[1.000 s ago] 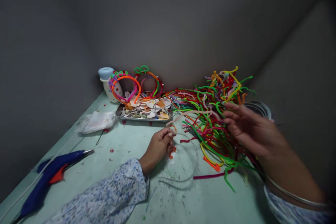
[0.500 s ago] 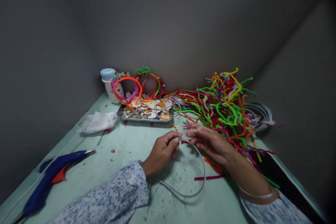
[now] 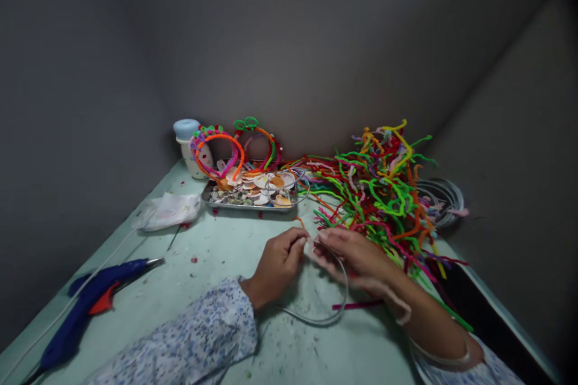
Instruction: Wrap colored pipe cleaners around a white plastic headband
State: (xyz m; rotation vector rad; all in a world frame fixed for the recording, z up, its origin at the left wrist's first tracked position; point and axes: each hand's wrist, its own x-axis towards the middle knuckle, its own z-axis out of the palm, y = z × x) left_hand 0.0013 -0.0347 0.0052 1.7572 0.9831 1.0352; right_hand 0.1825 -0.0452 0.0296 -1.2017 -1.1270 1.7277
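My left hand point(image 3: 280, 261) is closed in a pinch at the upper end of a curved grey headband point(image 3: 345, 295). A pale pink fuzzy stem point(image 3: 377, 286) starts at the pinch, passes under my right fingers and trails along my right forearm. My right hand point(image 3: 350, 248) is just to the right, its thumb and fingers closed around the headband and the pink stem near that same end. The headband curves down below both hands; its other end is hidden behind my left hand. A dark pink stem point(image 3: 356, 305) lies on the table under the curve.
A metal tray point(image 3: 271, 209) of shells stands at the back, with colourful headbands point(image 3: 220, 137) and a blue-lidded jar point(image 3: 194, 153). Left are a plastic bag point(image 3: 169, 212) and a blue glue gun point(image 3: 67, 334). Right are a fuzzy stem pile point(image 3: 383, 186) and coiled wire point(image 3: 451, 201).
The pink stem now hangs down along my right forearm. My right hand has closed in on the headband's end, and the headband's curve has shifted slightly left and up.
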